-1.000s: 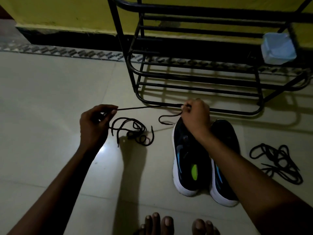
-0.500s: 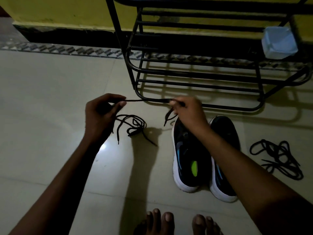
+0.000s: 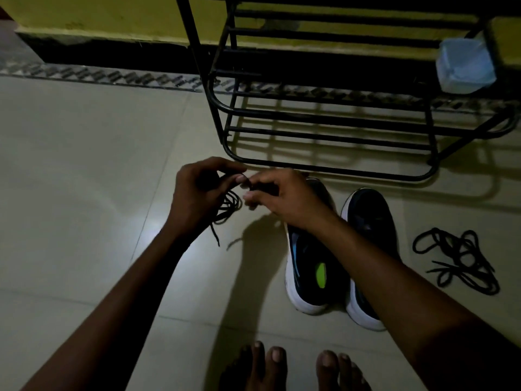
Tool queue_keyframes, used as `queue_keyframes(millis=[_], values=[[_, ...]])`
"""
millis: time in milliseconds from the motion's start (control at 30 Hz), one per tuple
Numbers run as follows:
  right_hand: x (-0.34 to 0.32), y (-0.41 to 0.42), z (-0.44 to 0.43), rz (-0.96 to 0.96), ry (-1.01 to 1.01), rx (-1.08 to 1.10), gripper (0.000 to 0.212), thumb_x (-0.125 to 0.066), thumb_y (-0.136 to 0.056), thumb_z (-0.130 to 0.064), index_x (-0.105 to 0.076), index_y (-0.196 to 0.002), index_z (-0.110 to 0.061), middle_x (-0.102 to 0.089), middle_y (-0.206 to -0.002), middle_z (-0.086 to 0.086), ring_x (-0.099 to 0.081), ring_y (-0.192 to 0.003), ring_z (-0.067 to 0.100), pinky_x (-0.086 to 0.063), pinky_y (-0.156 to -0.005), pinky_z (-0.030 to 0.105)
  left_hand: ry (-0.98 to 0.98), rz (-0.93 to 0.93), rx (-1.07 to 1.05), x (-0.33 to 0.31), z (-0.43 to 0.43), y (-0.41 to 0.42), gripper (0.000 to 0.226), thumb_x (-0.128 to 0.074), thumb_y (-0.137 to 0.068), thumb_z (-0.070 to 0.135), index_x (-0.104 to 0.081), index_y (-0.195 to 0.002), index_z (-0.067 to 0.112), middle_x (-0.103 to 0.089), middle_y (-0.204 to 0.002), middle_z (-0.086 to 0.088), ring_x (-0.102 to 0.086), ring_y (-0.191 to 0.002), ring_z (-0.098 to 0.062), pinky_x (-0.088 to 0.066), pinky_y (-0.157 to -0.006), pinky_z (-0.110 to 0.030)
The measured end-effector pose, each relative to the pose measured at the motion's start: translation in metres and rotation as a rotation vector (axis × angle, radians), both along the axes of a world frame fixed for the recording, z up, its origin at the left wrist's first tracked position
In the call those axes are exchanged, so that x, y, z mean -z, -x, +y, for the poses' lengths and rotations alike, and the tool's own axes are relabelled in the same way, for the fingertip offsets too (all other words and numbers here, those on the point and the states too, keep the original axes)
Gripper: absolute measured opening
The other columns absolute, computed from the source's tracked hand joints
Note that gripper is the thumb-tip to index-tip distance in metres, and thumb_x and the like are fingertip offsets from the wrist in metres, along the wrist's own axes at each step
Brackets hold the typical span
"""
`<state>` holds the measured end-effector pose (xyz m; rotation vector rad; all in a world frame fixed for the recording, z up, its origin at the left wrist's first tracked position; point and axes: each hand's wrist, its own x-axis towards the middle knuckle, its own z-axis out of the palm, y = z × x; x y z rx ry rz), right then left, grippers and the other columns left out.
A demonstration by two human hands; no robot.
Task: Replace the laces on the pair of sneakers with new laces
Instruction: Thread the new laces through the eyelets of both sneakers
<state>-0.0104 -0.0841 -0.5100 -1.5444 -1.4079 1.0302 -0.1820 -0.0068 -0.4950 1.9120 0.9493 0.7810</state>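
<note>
Both dark white-soled sneakers (image 3: pixel 335 258) stand unlaced at centre right—a thin black lace (image 3: pixel 225 206) bunched in the left hand (image 3: pixel 197 198), its end pinched by the right hand (image 3: pixel 282 198)—relacing not begun.

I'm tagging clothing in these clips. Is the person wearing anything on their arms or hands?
Nothing visible. Left hand and right hand are bare, with no gloves, rings, watch or bands showing. Both forearms are uncovered to the frame edge; no sleeve appears. Nails look short and unpainted.
</note>
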Motion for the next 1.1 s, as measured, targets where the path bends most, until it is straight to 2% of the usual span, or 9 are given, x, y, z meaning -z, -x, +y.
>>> queue_keyframes(millis=[67, 200, 367, 533, 600, 667, 767, 933, 1100], values=[[0.005, -0.011, -0.003, 0.106, 0.003, 0.121, 0.010, -0.071, -0.091, -0.009, -0.076, -0.099, -0.004, -0.073, -0.078, 0.010, -0.066, -0.060, 0.014, -0.054, -0.062, 0.027, -0.001, 0.005, -0.067, 0.005, 0.006, 0.005, 0.011, -0.080, -0.086, 0.016, -0.078, -0.097, 0.013, -0.069, -0.071, 0.021, -0.056, -0.057, -0.001, -0.044, -0.062, -0.015], [0.016, -0.046, -0.012, -0.099, -0.064, 0.462, 0.009, -0.069, -0.093, -0.015, -0.077, -0.087, -0.014, -0.070, -0.067, 0.001, -0.058, -0.050, 0.001, -0.053, -0.060, 0.027, -0.001, 0.079, -0.156, 0.020, 0.019, 0.022, 0.010, -0.078, -0.088, 0.018, -0.079, -0.098, 0.015, -0.071, -0.080, 0.014, -0.054, -0.057, -0.004, -0.043, -0.060, -0.017], [0.020, -0.070, -0.020, -0.362, -0.089, 0.719, 0.023, -0.064, -0.095, -0.021, -0.074, -0.076, -0.012, -0.069, -0.067, 0.002, -0.067, -0.066, 0.018, -0.051, -0.065, 0.025, -0.057, 0.198, -0.262, 0.030, 0.018, 0.023, 0.012, -0.074, -0.089, 0.002, -0.079, -0.097, 0.009, -0.075, -0.095, -0.004, -0.061, -0.067, 0.008, -0.041, -0.061, -0.003], [0.018, -0.061, -0.024, -0.608, -0.132, 0.605, 0.030, -0.063, -0.083, -0.014, -0.071, -0.111, -0.012, -0.063, -0.112, 0.007, -0.059, -0.107, 0.021, -0.050, -0.087, 0.026, -0.120, 0.184, -0.180, 0.030, 0.007, 0.005, 0.021, -0.076, -0.084, -0.003, -0.079, -0.098, 0.012, -0.059, -0.087, 0.000, -0.060, -0.079, -0.010, -0.043, -0.066, -0.007], [0.015, -0.049, -0.023, -0.534, -0.144, 0.356, 0.048, -0.061, -0.081, -0.006, -0.062, -0.128, -0.014, -0.058, -0.131, 0.003, -0.053, -0.121, 0.014, -0.044, -0.098, 0.016, -0.116, 0.123, -0.093, 0.026, -0.005, -0.011, 0.016, -0.081, -0.082, 0.004, -0.080, -0.096, 0.012, -0.055, -0.084, 0.005, -0.058, -0.078, -0.008, -0.045, -0.065, -0.012], [0.013, -0.037, -0.019, -0.253, -0.046, 0.143, 0.055, -0.063, -0.082, -0.002, -0.058, -0.135, -0.017, -0.061, -0.135, 0.002, -0.057, -0.125, 0.011, -0.047, -0.104, 0.024, -0.120, 0.067, -0.044, 0.021, -0.016, -0.026, 0.014, -0.085, -0.080, 0.016, -0.079, -0.092, 0.012, -0.061, -0.084, 0.011, -0.061, -0.078, -0.006, -0.048, -0.064, -0.017], [0.014, -0.031, -0.015, 0.191, 0.080, 0.150, 0.037, -0.069, -0.087, 0.003, -0.065, -0.122, -0.009, -0.075, -0.101, 0.008, -0.074, -0.086, 0.015, -0.060, -0.076, 0.030, -0.091, -0.032, -0.056, 0.018, -0.021, -0.037, 0.014, -0.084, -0.082, 0.013, -0.078, -0.095, 0.012, -0.072, -0.088, 0.006, -0.069, -0.080, -0.010, -0.052, -0.065, -0.023], [0.019, -0.051, -0.025, 0.042, 0.065, 0.324, 0.011, -0.068, -0.094, -0.014, -0.074, -0.089, -0.021, -0.069, -0.066, -0.019, -0.062, -0.063, -0.007, -0.048, -0.061, 0.012, 0.026, -0.017, -0.097, 0.042, -0.017, -0.041, 0.030, -0.065, -0.084, -0.016, -0.076, -0.103, 0.004, -0.077, -0.089, -0.002, -0.074, -0.084, -0.009, -0.056, -0.074, -0.019], [0.028, -0.066, -0.026, -0.128, -0.013, 0.505, 0.014, -0.074, -0.090, -0.022, -0.075, -0.078, -0.014, -0.072, -0.075, -0.002, -0.069, -0.074, 0.012, -0.056, -0.071, 0.032, 0.064, 0.403, -0.041, 0.095, -0.009, -0.053, 0.023, -0.071, -0.085, -0.005, -0.074, -0.105, 0.005, -0.073, -0.099, -0.008, -0.072, -0.088, -0.019, -0.059, -0.074, -0.030]])
